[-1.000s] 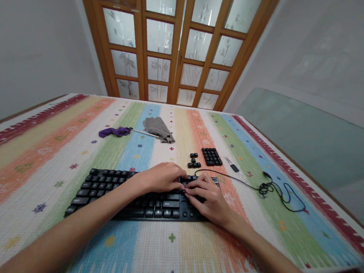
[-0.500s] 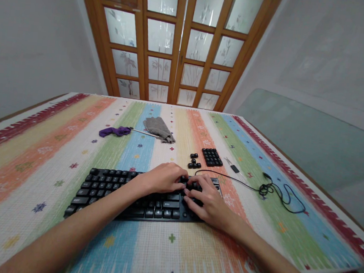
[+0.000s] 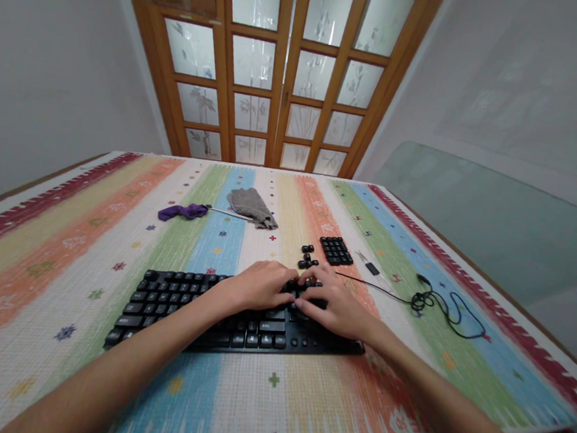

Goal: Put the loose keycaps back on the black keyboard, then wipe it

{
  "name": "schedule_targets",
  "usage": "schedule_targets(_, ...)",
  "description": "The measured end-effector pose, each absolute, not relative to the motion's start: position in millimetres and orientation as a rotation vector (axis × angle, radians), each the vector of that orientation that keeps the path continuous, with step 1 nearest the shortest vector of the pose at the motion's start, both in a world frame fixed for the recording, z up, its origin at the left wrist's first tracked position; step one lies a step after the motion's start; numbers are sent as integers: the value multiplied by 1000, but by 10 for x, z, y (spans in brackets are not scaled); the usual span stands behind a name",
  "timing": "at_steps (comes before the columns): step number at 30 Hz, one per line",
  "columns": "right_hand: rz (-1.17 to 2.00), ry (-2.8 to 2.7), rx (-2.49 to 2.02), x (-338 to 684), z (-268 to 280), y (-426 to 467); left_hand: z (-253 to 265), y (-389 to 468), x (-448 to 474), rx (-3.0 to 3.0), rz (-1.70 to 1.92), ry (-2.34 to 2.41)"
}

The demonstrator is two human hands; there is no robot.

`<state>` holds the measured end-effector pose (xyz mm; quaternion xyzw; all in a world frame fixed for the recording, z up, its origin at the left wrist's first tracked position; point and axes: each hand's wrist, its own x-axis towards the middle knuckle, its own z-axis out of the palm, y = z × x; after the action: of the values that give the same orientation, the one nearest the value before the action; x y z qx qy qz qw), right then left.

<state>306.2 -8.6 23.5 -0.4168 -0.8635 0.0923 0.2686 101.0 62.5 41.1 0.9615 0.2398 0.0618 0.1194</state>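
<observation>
A black keyboard (image 3: 170,297) lies across the table in front of me, with its lower right part bare of keys. My left hand (image 3: 265,285) reaches over its middle, thumb and fingers bent in a pinch at the keys right of centre. Close against it, my right hand (image 3: 334,305) curls over the right part of the keyboard, its fingertips meeting the left thumb. Whatever sits between the fingertips is hidden. Beyond the hands lie a block of loose black keycaps (image 3: 336,250) and a smaller group of keycaps (image 3: 308,257).
A small tool with a black handle (image 3: 372,268) and thin wire prongs lies right of the keycaps. The keyboard's cable (image 3: 427,299) is looped farther right. A purple cloth (image 3: 182,212), a thin rod (image 3: 231,212) and a grey cloth (image 3: 253,207) lie farther back on the striped tablecloth (image 3: 159,245).
My right hand has shifted slightly and its fingers lie a little lower over the keys. The left hand keeps nearly the same place. The view has moved slightly.
</observation>
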Motion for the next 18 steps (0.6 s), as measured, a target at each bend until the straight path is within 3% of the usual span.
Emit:
schedule_targets(9,129,-2170,-1445,3426,234,817,482,683,942,2804,241,812)
schedule_targets(18,167,-2187,-1568,3437,139,1113,492,700,940,2795,252,926)
